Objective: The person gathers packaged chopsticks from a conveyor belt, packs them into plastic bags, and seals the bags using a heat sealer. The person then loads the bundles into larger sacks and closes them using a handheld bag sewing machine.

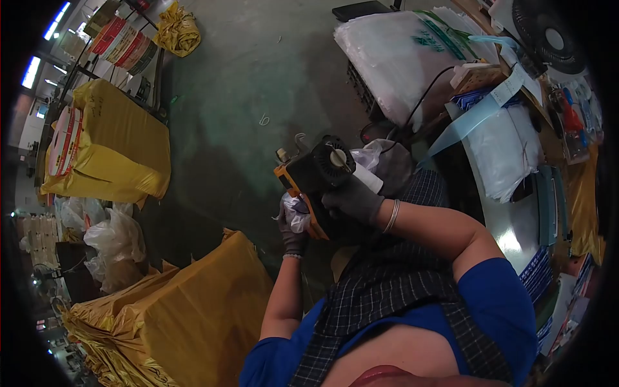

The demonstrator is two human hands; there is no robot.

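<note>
A black and orange handheld machine (302, 177) with a round black wheel or fan cover is held in front of my body. My right hand (356, 200), in a dark glove, is wrapped round its right side, partly hidden by it. My left hand (293, 235), gloved too, is at its lower left, against crumpled whitish plastic (296, 214). How my left fingers lie is largely hidden. More pale plastic and a white roll or cylinder (367, 180) show just beyond my right hand.
Yellow wrapped bundles stand at the left (122, 148) and lower left (193, 309). Clear plastic bags (116, 238) lie between them. At the right are a stack of plastic-wrapped sheets (393, 58), a worktable (509, 226) with white bags, and a black fan (548, 35).
</note>
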